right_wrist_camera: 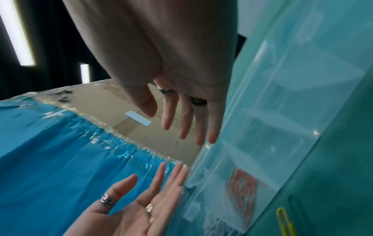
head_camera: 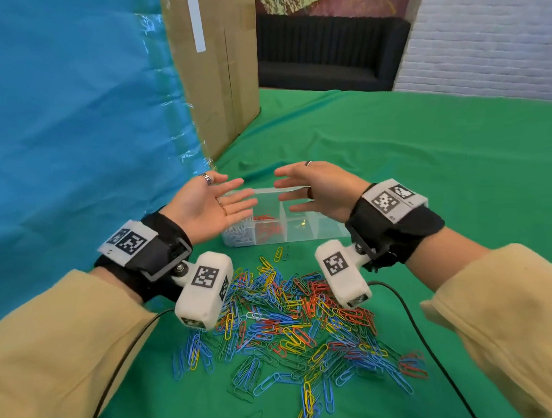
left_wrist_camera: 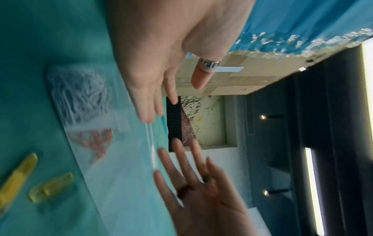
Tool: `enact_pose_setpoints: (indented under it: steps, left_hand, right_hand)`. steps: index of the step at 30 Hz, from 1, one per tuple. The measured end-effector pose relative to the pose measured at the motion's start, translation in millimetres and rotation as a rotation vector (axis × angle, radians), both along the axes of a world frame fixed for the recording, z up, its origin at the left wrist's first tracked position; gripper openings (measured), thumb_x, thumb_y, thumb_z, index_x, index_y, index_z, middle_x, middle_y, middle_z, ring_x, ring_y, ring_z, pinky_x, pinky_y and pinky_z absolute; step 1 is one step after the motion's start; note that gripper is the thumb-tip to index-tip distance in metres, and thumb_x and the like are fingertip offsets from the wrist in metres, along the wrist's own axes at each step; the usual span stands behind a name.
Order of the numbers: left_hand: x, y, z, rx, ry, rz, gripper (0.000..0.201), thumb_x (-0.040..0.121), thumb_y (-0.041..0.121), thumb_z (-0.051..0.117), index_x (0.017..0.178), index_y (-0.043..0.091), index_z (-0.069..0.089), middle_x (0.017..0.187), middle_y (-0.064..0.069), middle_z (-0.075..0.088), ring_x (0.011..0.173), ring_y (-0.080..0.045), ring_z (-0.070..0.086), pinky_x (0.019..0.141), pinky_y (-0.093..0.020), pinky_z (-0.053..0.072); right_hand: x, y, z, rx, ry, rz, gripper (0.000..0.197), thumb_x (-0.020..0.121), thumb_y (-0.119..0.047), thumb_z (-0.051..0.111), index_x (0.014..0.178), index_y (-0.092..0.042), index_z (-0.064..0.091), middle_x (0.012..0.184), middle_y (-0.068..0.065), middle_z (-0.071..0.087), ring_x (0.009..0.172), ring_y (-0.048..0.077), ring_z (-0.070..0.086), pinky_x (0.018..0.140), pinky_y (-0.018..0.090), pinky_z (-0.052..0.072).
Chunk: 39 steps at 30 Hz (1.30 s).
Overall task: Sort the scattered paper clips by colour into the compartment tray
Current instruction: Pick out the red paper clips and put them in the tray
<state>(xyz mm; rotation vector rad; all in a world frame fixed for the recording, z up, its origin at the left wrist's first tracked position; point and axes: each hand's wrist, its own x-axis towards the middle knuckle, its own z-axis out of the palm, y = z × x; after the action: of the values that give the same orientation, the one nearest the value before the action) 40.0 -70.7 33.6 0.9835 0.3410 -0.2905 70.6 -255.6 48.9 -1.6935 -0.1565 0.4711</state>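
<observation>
A clear plastic compartment tray [head_camera: 316, 231] sits on the green cloth, with white clips [head_camera: 239, 236] in its left compartment and red clips [head_camera: 267, 229] beside them. A heap of mixed paper clips [head_camera: 291, 321] lies in front of it. My left hand [head_camera: 216, 206] hovers above the tray's left end, palm up and facing right, fingers straight, holding nothing. My right hand [head_camera: 314, 192] hovers above the tray's middle, palm facing left, fingers spread and empty. The wrist views show the left hand [left_wrist_camera: 153, 89] and the right hand [right_wrist_camera: 181, 111] facing each other over the blurred tray [right_wrist_camera: 282, 127].
A tall cardboard box [head_camera: 213, 73] stands at the back left beside a blue plastic sheet [head_camera: 77, 106]. Black cables [head_camera: 416, 322] run from the wrist cameras across the green cloth [head_camera: 423, 160]. Two yellow clips [head_camera: 279, 254] lie just before the tray.
</observation>
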Motion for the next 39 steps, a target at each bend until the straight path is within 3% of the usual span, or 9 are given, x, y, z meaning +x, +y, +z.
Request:
enact_pose_setpoints:
  steps: [3,5,9,14,18,22,30,34,39]
  left_hand:
    - [-13,4,-3,0.495,-0.148,0.056,0.014,0.094,0.015,0.043,0.088,0.013,0.056,0.086,-0.005,0.062,0.042,-0.010,0.055,0.042,-0.016,0.041]
    - [-22,7,-10,0.862,-0.302,-0.075,0.013,0.093,0.009,0.048,0.084,0.012,0.057,0.074,-0.003,0.060,0.031,-0.007,0.037,0.037,-0.014,0.031]
    - [-40,6,-24,1.266,-0.490,-0.598,0.029,0.086,-0.006,0.051,0.085,0.021,0.061,0.076,0.002,0.060,0.056,-0.006,0.051,0.055,-0.014,0.042]
    - [-48,10,-43,1.639,-0.566,-0.904,0.029,0.084,0.007,0.061,0.110,0.021,0.060,0.100,0.008,0.055,0.086,-0.009,0.055,0.079,-0.016,0.043]
    - [-46,20,-40,1.685,-0.517,-0.879,0.034,0.083,0.002,0.061,0.107,0.026,0.057,0.101,0.009,0.052,0.072,-0.007,0.053,0.080,-0.024,0.047]
    - [-46,14,-39,1.675,-0.546,-0.896,0.034,0.084,0.013,0.066,0.114,0.025,0.058,0.099,0.014,0.053,0.084,-0.012,0.056,0.085,-0.028,0.046]
    - [-37,7,-46,1.683,-0.483,-0.956,0.026,0.083,0.016,0.068,0.107,0.016,0.059,0.087,0.009,0.057,0.069,-0.005,0.052,0.063,-0.011,0.039]
    - [-36,14,-46,1.632,-0.459,-0.935,0.029,0.079,0.014,0.072,0.100,0.023,0.054,0.083,0.010,0.060,0.062,0.004,0.054,0.065,-0.014,0.043]
    - [-40,18,-44,1.614,-0.487,-0.868,0.034,0.079,0.007,0.069,0.096,0.028,0.049,0.080,0.011,0.062,0.057,0.008,0.055,0.059,-0.008,0.043]
  right_hand:
    - [-21,-13,2,-0.114,-0.234,0.049,0.014,0.097,-0.014,0.045,0.097,-0.016,0.059,0.087,0.000,0.061,0.069,0.012,0.057,0.061,0.022,0.046]
    - [-33,-20,-2,-0.322,-0.371,0.168,0.016,0.096,-0.010,0.046,0.099,-0.014,0.061,0.076,-0.005,0.059,0.060,0.008,0.053,0.055,0.019,0.045]
    - [-48,-33,-18,-0.816,-0.554,0.481,0.020,0.093,-0.020,0.054,0.106,-0.013,0.067,0.073,-0.014,0.058,0.055,-0.003,0.047,0.053,0.007,0.037]
    - [-53,-41,-32,-1.070,-0.508,0.610,0.023,0.090,-0.017,0.054,0.110,-0.018,0.065,0.107,0.004,0.067,0.074,0.013,0.049,0.065,0.022,0.036]
    - [-54,-51,-38,-1.094,-0.435,0.645,0.024,0.091,-0.015,0.052,0.110,-0.018,0.065,0.109,0.006,0.067,0.076,0.015,0.052,0.061,0.019,0.040]
    - [-53,-53,-44,-1.039,-0.421,0.586,0.019,0.090,-0.022,0.057,0.106,-0.015,0.065,0.105,0.004,0.067,0.080,0.016,0.056,0.067,0.022,0.043]
    - [-51,-50,-50,-1.027,-0.384,0.578,0.012,0.081,-0.025,0.071,0.088,-0.017,0.067,0.067,-0.012,0.053,0.061,0.005,0.050,0.055,0.013,0.037]
    - [-56,-54,-52,-1.041,-0.402,0.608,0.021,0.086,-0.023,0.065,0.069,-0.025,0.054,0.067,-0.011,0.054,0.061,0.004,0.049,0.056,0.014,0.038]
    - [-60,-64,-49,-0.805,-0.335,0.513,0.012,0.090,-0.022,0.060,0.082,-0.019,0.053,0.084,-0.003,0.060,0.068,0.011,0.052,0.057,0.015,0.043]
